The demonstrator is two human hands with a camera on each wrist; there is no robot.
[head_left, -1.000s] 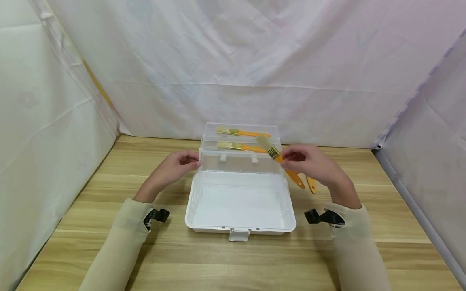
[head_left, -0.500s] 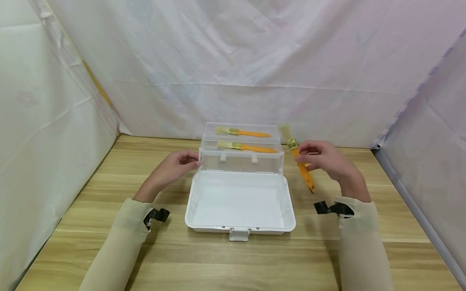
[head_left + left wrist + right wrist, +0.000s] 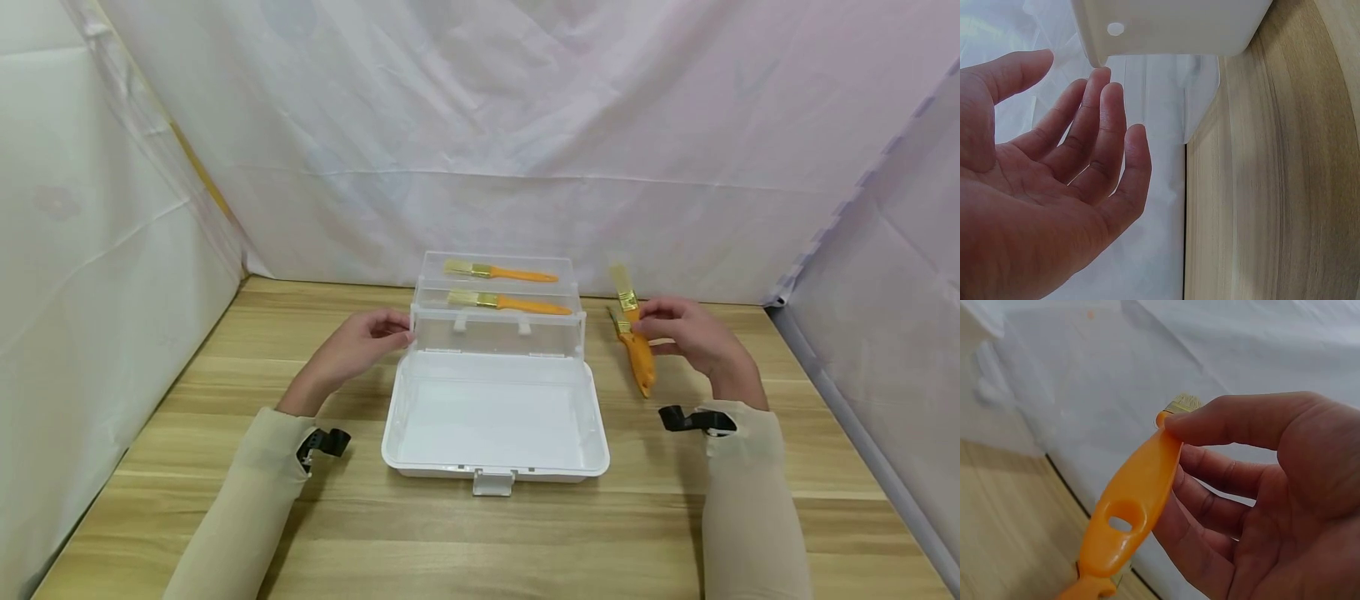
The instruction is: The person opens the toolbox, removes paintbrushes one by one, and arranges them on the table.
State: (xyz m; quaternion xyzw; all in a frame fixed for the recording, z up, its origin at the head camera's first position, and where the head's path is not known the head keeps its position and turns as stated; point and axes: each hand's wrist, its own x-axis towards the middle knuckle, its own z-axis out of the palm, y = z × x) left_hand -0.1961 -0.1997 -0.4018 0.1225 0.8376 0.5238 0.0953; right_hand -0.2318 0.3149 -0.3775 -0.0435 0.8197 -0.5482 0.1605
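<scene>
My right hand (image 3: pixel 693 340) pinches a paintbrush (image 3: pixel 627 298) by its orange handle, thumb against the fingers, bristles pointing up and away. In the head view this brush overlaps a second orange paintbrush (image 3: pixel 622 326) lying on the table right of the box. The right wrist view shows the held handle (image 3: pixel 1138 478) with its oval hole. An opened white plastic box (image 3: pixel 491 425) with a clear upper part (image 3: pixel 487 333) stands in the middle. At its back left corner is my left hand (image 3: pixel 348 358), fingers relaxed; the fingertips (image 3: pixel 1099 76) are right at the box's edge.
Two more paintbrushes, an upper one (image 3: pixel 525 276) and a lower one (image 3: pixel 532 307), lie in the clear tiers at the back of the box. A white latch (image 3: pixel 492 483) juts from its front. A white cloth (image 3: pixel 480 167) hangs behind the wooden table (image 3: pixel 480 550).
My right hand has moved right with the paintbrush, from beside the clear tiers to over the brush on the table, and the held brush has turned more upright. The left hand stays put.
</scene>
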